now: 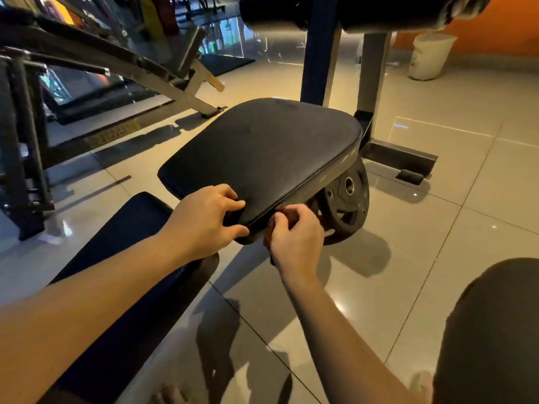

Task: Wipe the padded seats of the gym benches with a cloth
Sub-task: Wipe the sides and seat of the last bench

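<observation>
Well, from the head camera I get one view, and most of it is floor (437,258): large glossy beige tiles that catch the warm light and the shadows of the equipment. At the centre sits the padded seat (262,153), black and slightly scuffed, with its broad top facing me and a seam running along its right edge. The left hand (204,220) is at the seat's six o'clock corner, its fingers curled over the top and its thumb tucked under the rim, so it grips the pad itself. The right hand (294,237) is just beside it at about five o'clock, pinching a bunched reddish-brown cloth (284,215) against the side edge of the seat, below the seam. Under the seat at four o'clock a black weight plate (345,199) stands on edge. A second bench pad (131,243) runs off toward seven o'clock beneath the left forearm. At twelve o'clock a blue upright post (316,53) rises to dark roller pads (364,10). At ten o'clock stands a grey machine frame (116,62) with a reflective panel behind it. At two o'clock a white sack (428,55) stands against an orange wall (495,30).
</observation>
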Demonstrator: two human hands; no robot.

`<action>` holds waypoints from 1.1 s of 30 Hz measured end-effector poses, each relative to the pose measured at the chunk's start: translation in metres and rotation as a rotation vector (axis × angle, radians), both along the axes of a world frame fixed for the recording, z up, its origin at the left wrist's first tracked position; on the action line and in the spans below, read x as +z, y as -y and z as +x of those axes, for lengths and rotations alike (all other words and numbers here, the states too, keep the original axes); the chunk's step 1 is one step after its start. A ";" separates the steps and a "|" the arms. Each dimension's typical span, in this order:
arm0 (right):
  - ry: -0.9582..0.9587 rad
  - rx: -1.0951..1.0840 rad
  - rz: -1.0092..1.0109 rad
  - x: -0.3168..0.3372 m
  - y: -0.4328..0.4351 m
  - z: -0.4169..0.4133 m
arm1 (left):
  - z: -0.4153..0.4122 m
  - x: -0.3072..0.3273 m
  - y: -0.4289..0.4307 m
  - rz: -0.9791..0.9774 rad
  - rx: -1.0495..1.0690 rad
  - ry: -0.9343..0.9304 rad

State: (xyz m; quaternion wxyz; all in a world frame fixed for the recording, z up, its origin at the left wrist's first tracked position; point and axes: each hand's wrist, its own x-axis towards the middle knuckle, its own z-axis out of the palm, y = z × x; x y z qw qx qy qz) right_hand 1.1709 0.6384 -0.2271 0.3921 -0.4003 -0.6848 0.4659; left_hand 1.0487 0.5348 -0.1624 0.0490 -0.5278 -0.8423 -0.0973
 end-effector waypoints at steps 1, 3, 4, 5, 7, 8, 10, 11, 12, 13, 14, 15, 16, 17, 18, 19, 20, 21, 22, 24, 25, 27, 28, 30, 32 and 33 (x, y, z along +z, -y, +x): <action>-0.029 0.046 0.037 -0.003 0.015 0.002 | -0.001 -0.001 0.000 -0.004 0.007 -0.007; -0.086 0.085 0.080 -0.009 0.024 0.002 | -0.001 -0.002 0.000 -0.005 0.027 -0.009; -0.100 0.078 0.082 -0.011 0.018 -0.001 | 0.000 -0.003 -0.001 0.001 0.036 -0.004; -0.111 0.067 0.080 -0.011 0.011 -0.003 | 0.000 -0.003 -0.002 0.009 0.045 0.003; -0.132 0.045 0.080 -0.013 0.007 -0.006 | 0.000 -0.003 -0.004 0.016 0.053 0.011; -0.147 0.038 0.081 -0.013 0.009 -0.007 | 0.000 -0.002 -0.004 0.016 0.056 0.015; -0.154 0.022 0.080 -0.016 0.014 -0.007 | 0.001 -0.002 -0.002 0.024 0.054 0.031; -0.158 0.013 0.083 -0.018 0.014 -0.007 | 0.002 -0.003 -0.001 0.028 0.053 0.041; -0.163 0.004 0.082 -0.020 0.013 -0.008 | 0.003 -0.003 -0.001 0.032 0.052 0.048; -0.169 -0.004 0.074 -0.021 0.013 -0.009 | 0.003 -0.003 -0.001 0.035 0.054 0.050; -0.177 -0.008 0.061 -0.021 0.014 -0.010 | 0.004 -0.003 0.000 0.036 0.057 0.048; -0.186 -0.014 0.051 -0.020 0.015 -0.010 | 0.005 -0.003 0.000 0.034 0.061 0.046; -0.200 -0.025 0.045 -0.020 0.013 -0.009 | 0.005 -0.004 0.000 0.030 0.063 0.047; -0.215 -0.045 0.039 -0.020 0.008 -0.008 | 0.005 -0.004 0.000 0.026 0.065 0.047; -0.227 -0.079 0.025 -0.020 -0.001 -0.009 | 0.005 -0.004 0.000 0.022 0.067 0.049; -0.232 -0.117 0.001 -0.020 -0.014 -0.011 | 0.005 -0.004 0.000 0.019 0.069 0.055; -0.224 -0.150 -0.026 -0.020 -0.027 -0.012 | 0.005 -0.004 0.000 0.019 0.069 0.061; -0.220 -0.167 -0.044 -0.019 -0.036 -0.012 | 0.004 -0.005 0.000 0.023 0.070 0.063; -0.223 -0.173 -0.049 -0.018 -0.040 -0.012 | 0.003 -0.005 0.000 0.029 0.071 0.060; -0.225 -0.125 -0.019 -0.021 -0.023 -0.011 | 0.003 -0.005 0.000 0.026 0.074 0.055; -0.224 -0.075 0.006 -0.023 -0.006 -0.010 | 0.003 -0.006 0.000 0.024 0.074 0.050; -0.219 0.015 0.062 -0.026 0.021 -0.007 | 0.002 -0.008 0.000 0.022 0.075 0.037; -0.223 0.022 0.086 -0.027 0.021 -0.008 | 0.002 -0.008 0.000 0.022 0.078 0.035; -0.241 -0.031 0.100 -0.028 -0.002 -0.014 | 0.004 -0.008 -0.001 0.023 0.084 0.042; -0.246 -0.141 0.078 -0.025 -0.032 -0.016 | 0.005 -0.008 -0.004 0.028 0.080 0.046; -0.250 -0.163 0.067 -0.025 -0.038 -0.016 | 0.006 -0.008 -0.004 0.028 0.079 0.048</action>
